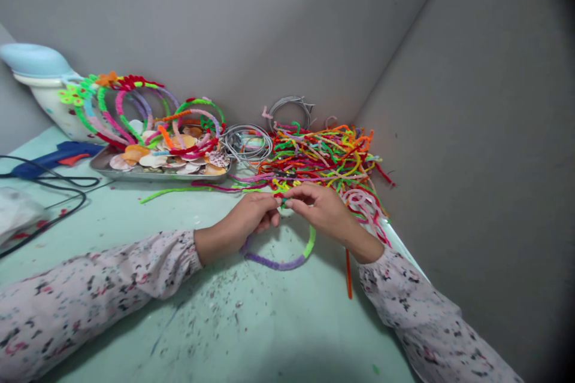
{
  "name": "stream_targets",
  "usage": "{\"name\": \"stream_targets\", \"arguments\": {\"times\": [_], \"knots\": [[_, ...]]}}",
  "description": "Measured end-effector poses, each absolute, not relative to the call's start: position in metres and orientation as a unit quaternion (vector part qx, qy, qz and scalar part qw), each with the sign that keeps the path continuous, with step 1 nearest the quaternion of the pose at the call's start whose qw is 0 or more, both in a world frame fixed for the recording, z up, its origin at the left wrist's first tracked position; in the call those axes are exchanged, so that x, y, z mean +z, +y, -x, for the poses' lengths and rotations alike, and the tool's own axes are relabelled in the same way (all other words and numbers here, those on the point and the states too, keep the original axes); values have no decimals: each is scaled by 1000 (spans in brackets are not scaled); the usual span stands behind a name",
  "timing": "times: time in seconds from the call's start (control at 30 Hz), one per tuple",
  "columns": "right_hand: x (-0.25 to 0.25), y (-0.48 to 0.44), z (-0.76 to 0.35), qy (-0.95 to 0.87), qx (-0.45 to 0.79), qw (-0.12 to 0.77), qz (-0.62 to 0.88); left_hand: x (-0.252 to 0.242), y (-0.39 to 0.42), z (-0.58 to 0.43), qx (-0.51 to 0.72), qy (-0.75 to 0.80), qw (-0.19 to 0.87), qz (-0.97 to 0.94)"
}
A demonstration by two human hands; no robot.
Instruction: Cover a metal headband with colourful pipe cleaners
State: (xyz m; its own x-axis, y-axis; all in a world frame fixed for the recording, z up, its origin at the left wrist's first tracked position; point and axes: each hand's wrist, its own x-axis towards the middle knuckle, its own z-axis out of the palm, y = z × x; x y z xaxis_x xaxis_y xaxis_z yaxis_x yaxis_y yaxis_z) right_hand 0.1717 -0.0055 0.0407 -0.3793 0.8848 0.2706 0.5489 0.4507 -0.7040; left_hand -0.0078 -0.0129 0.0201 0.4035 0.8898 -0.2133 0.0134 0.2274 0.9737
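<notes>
Centre of frame: a curved headband wrapped in purple and lime-green fuzzy pipe cleaner (281,261), its arc lying low on the pale green tabletop (251,323) and its top end lifted to my fingers. My left hand (245,218) pinches that end, fingers closed on it, steadying the band so the wrap stays tight. My right hand (321,206) meets it fingertip to fingertip, thumb and forefinger closed on the same spot, where a bit of green and red fuzz shows. An orange pipe cleaner (348,275) hangs straight down under my right wrist; whether it is held I cannot tell. Just behind my hands, centre right, a tangled heap of multicoloured pipe cleaners (323,158) sits within easy reach. Left of it, bare grey wire headbands (247,142) lie near the wall. Further left, a metal tray of seashells (162,164) with finished wrapped headbands (130,108) leaning over it. Far left, a blue glue gun (54,155) with its black cord (58,203), set aside from the work.
</notes>
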Motion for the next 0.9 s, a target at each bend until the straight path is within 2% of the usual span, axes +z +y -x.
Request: {"name": "stream_targets", "arguments": {"times": [0.17,0.37,0.5,0.7,0.9], "knots": [[31,-7,-165,-746,296,370,468,23,-12,9,297,416,698,-501],[31,-11,-159,-666,411,411,467,27,-13,8,297,424,708,-481],[36,-9,-164,-636,453,401,479,25,-13,9,312,423,697,-487],[48,-6,-172,-648,492,317,488,21,-13,8,329,433,646,-536],[46,-4,-174,-558,588,334,480,24,-16,5,336,436,635,-542]]}}
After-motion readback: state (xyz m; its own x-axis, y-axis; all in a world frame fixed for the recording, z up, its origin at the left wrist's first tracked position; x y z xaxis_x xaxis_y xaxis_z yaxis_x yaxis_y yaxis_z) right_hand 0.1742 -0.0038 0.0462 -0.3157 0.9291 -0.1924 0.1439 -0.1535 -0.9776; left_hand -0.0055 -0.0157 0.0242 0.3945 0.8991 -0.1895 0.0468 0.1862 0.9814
